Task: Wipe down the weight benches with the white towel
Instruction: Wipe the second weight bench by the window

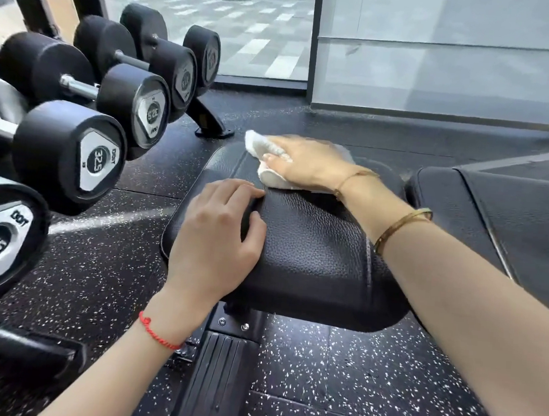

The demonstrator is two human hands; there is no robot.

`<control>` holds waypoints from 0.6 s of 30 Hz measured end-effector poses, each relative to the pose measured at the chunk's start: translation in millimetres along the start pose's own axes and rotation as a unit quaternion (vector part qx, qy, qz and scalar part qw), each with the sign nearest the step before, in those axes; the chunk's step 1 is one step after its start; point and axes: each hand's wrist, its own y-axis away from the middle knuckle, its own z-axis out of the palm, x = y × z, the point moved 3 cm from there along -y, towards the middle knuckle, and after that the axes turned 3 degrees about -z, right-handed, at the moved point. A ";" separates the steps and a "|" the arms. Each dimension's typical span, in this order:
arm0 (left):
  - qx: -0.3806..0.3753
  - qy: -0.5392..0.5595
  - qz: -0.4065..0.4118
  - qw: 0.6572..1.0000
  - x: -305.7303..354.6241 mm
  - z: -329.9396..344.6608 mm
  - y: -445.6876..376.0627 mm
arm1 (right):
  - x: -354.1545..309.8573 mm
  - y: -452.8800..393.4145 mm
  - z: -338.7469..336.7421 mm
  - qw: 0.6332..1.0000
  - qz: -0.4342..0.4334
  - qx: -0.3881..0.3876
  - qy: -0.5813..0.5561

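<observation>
While the right hand point(307, 162) lies flat on the white towel point(272, 161), fingers fairly straight and pressing the cloth down onto the far end of the black seat pad point(316, 244), the left hand point(219, 236) rests on the pad's near left edge with its fingers curled over the side and the thumb lying on the top surface. The towel is bunched under the right palm, its folds showing past the fingertips and the thumb side, and it sits beyond the left hand, close to it but not touching. The right forearm crosses over the pad and wears two gold bracelets point(401, 224); the left wrist wears a red string bracelet point(156, 330). To the right of the seat pad, a second black pad point(484, 219) of the bench lies just beside it. To the left, black dumbbells point(72, 157) marked 27.5 and 32.5 sit in a row on a rack, above the black speckled rubber floor point(334, 379).
</observation>
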 end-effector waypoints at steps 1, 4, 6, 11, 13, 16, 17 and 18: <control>0.001 0.000 -0.001 1.000 -0.9 0.0 0.3 | -6.9 1.9 2.6 1.000 -0.016 0.010 0.003; 0.005 0.005 -0.002 1.000 -2.1 -0.7 1.7 | -1.1 28.9 4.5 0.997 -0.063 0.041 -0.021; 0.007 0.009 0.000 1.000 -2.5 -1.1 2.0 | 18.2 50.0 3.9 0.996 -0.071 0.041 -0.045; 0.003 0.004 0.004 1.000 -0.3 -0.8 1.1 | 54.4 59.3 -7.3 1.000 0.009 0.029 0.006; 0.003 0.000 0.004 1.000 1.8 -1.2 1.6 | 44.1 62.2 -4.9 0.999 0.027 0.032 0.013; 0.005 -0.003 0.002 1.000 1.8 -1.3 2.1 | 23.7 87.0 12.0 0.999 -0.001 0.039 -0.021; 0.004 -0.003 0.002 1.000 1.2 -1.2 2.2 | 19.9 99.1 16.7 0.999 -0.019 0.047 -0.019; 0.003 -0.002 0.003 1.000 0.4 -1.3 2.2 | 19.1 110.7 20.5 0.998 -0.033 0.056 -0.016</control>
